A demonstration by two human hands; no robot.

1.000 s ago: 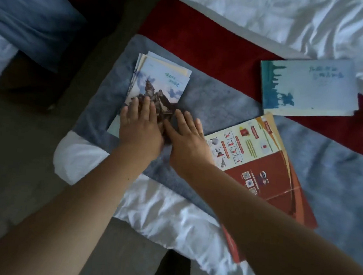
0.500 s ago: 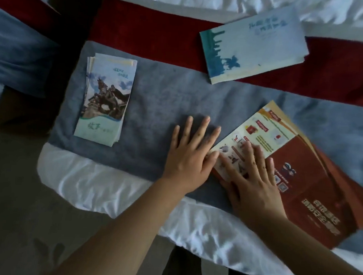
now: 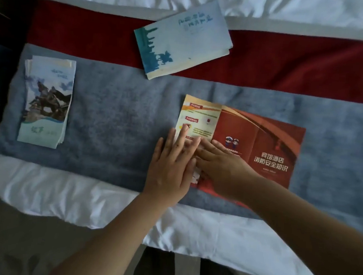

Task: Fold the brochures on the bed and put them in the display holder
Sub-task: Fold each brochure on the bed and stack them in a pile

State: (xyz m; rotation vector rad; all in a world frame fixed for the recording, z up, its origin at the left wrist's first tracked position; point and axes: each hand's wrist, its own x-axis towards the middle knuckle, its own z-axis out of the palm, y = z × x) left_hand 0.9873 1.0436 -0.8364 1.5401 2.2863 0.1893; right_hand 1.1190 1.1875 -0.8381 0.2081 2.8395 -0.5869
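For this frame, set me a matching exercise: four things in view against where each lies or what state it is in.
Things:
1. red brochure
2. stack of folded brochures
3. pale blue brochure
4. left hand

Places or states:
A. at the left end of the grey band
B. fingers straight, pressing on the red brochure
C. mostly on the red stripe
D. spread open, not yet folded

Pairs: 1-D; 2-A; 3-C; 4-B.
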